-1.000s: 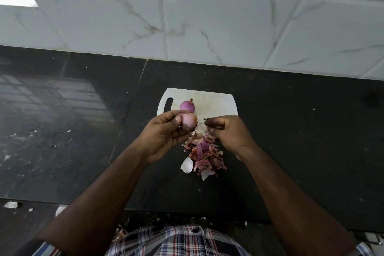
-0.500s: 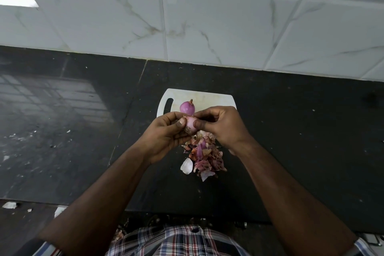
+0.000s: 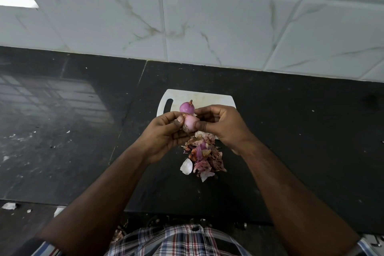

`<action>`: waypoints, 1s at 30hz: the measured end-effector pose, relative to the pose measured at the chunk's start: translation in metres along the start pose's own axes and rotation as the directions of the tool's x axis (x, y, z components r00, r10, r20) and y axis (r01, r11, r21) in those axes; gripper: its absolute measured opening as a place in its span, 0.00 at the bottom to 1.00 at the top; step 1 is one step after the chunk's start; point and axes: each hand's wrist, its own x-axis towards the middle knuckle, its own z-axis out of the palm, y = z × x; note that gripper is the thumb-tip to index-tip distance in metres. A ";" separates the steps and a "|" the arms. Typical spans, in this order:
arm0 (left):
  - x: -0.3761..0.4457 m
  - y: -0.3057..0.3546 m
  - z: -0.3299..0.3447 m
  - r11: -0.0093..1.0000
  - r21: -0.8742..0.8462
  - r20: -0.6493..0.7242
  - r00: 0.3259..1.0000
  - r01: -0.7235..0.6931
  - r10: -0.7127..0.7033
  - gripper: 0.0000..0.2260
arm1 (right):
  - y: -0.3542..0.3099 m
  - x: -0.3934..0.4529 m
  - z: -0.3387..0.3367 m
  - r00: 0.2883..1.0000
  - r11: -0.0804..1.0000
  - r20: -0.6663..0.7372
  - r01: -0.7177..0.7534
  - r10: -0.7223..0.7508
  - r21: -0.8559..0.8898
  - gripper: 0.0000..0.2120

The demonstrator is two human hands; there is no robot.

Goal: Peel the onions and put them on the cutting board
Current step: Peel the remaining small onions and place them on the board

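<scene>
Pinching the small pale-pink half-peeled onion (image 3: 189, 123) between left hand (image 3: 166, 134) and right hand (image 3: 223, 124), just above the white plastic cutting board (image 3: 199, 97) — slick flesh could squirt loose — onto the dark countertop (image 3: 291, 131).

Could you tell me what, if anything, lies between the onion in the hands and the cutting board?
Nothing visible blocks it. The held onion sits just above the cutting board; only the peeled onion occupies part of the board.

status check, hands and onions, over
Left hand and right hand both gripping pale onion. Second onion on cutting board. Peel pile below, nothing blocking.
</scene>
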 end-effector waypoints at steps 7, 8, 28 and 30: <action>-0.001 0.000 -0.002 1.000 -0.021 -0.043 0.999 0.013 -0.014 0.14 | 0.001 -0.001 -0.002 1.000 0.990 -0.025 -0.014 0.011 -0.139 0.16; -0.002 0.000 -0.002 1.000 -0.019 -0.045 0.999 0.014 -0.015 0.14 | 0.001 -0.002 -0.003 0.999 0.989 -0.047 -0.018 0.011 -0.148 0.15; -0.003 0.004 0.001 0.918 0.372 -0.085 0.979 -0.140 0.184 0.13 | -0.011 -0.001 0.002 0.997 0.945 0.001 -0.070 0.074 -0.321 0.04; -0.003 0.004 0.001 0.910 0.386 -0.081 0.977 -0.151 0.197 0.15 | -0.010 -0.001 0.001 0.997 0.944 0.002 -0.071 0.076 -0.322 0.03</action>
